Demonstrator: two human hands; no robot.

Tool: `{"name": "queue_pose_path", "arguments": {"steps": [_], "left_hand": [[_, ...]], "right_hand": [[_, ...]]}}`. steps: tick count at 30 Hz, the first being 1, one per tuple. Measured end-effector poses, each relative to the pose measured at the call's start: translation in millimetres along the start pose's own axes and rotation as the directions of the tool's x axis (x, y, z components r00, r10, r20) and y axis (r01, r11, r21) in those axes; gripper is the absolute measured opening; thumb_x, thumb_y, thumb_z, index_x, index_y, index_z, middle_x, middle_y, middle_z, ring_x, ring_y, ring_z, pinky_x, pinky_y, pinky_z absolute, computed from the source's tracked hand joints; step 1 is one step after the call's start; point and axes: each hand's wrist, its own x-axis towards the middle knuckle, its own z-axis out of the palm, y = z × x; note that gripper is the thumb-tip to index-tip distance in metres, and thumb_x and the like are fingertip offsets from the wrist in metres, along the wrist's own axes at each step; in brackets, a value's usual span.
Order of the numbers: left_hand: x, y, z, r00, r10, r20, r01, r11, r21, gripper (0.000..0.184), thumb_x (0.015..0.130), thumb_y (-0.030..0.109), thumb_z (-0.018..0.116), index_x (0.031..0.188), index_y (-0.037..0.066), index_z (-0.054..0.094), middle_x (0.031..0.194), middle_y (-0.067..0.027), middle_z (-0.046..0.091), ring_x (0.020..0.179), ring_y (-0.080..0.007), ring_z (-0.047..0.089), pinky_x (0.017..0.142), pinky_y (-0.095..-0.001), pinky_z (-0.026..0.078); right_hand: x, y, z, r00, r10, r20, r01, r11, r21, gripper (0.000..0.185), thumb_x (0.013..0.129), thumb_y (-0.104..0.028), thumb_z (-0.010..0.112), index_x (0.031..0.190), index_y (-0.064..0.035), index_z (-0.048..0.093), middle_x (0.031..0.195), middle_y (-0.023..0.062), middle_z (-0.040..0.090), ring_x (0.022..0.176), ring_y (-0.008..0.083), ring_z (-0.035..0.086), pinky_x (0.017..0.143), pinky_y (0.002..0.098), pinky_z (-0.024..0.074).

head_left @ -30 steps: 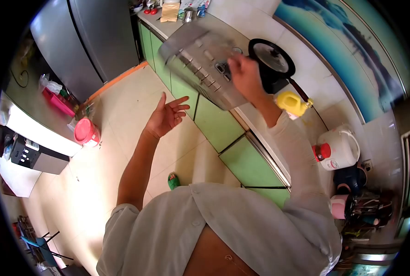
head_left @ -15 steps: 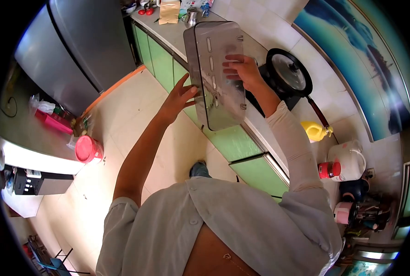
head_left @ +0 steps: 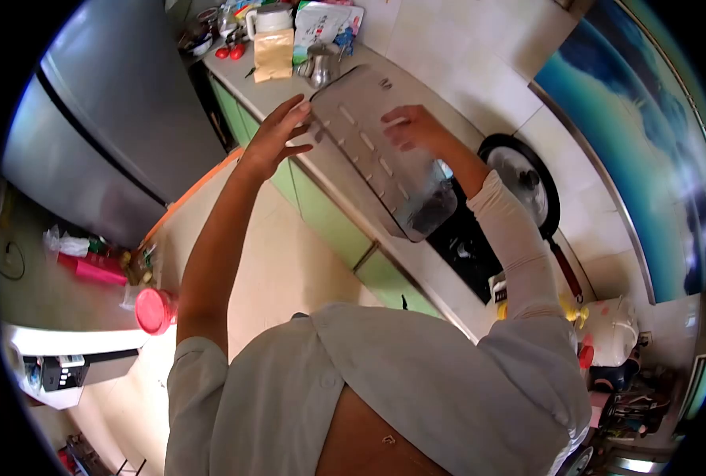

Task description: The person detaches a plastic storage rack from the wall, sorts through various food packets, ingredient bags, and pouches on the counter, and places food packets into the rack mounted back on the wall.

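A translucent grey plastic bin (head_left: 361,151) with a row of slots hangs tilted over the counter edge. My left hand (head_left: 273,139) is at its upper left edge, with thumb and fingers apart against the rim. My right hand (head_left: 416,131) holds the bin from the right; its bent fingers look hazy, seemingly through the plastic. Exactly how the fingertips press on it is hard to make out. Just beyond the bin's lower right end lies the black stove (head_left: 464,246).
A lidded black pan (head_left: 523,186) sits on the stove, handle toward me. At the counter's (head_left: 262,95) far end stand a metal pitcher (head_left: 319,65), a brown paper bag (head_left: 273,55) and a white kettle (head_left: 270,17). A fridge (head_left: 123,95) and a red-lidded bucket (head_left: 154,310) are left.
The bin has tilted, its lower end swinging right toward the stove. My left hand has moved up and left along its edge. The view has shifted toward the counter's far end.
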Motion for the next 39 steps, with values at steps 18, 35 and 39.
{"name": "queue_pose_path", "arguments": {"steps": [18,35,39], "left_hand": [[270,27,-55,0.942,-0.130,0.309,0.206,0.952,-0.227,0.038,0.083,0.036,0.051,0.109,0.011,0.042,0.081,-0.0077,0.049,0.063,-0.0181,0.053,0.060,-0.0356,0.053],[484,78,4,0.955,-0.080,0.286,0.164,0.945,-0.282,0.051,0.082,0.041,0.051,0.119,0.010,0.035,0.106,-0.0157,0.044,0.091,-0.0283,0.047,0.074,-0.0424,0.051],[508,86,12,0.946,-0.085,0.312,0.165,0.956,-0.241,0.050,0.081,0.043,0.051,0.117,0.011,0.038,0.111,-0.0120,0.045,0.092,-0.0259,0.049,0.073,-0.0388,0.051]], "right_hand": [[54,-41,-88,0.277,-0.696,-0.662,-0.220,0.624,-0.749,0.035,0.075,-0.021,0.061,0.104,-0.0031,0.054,0.100,0.0174,0.057,0.091,0.0325,0.054,0.080,0.0357,0.0433],[171,-21,-182,0.558,0.155,-0.815,0.377,0.828,0.416,0.053,0.080,-0.027,0.056,0.124,-0.0047,0.036,0.099,0.0112,0.051,0.078,0.0223,0.055,0.067,0.0321,0.0509],[191,-21,-209,0.551,0.208,-0.808,0.373,0.805,0.462,0.043,0.080,-0.023,0.054,0.119,-0.0082,0.045,0.101,0.0112,0.049,0.083,0.0245,0.053,0.070,0.0335,0.0486]]}}
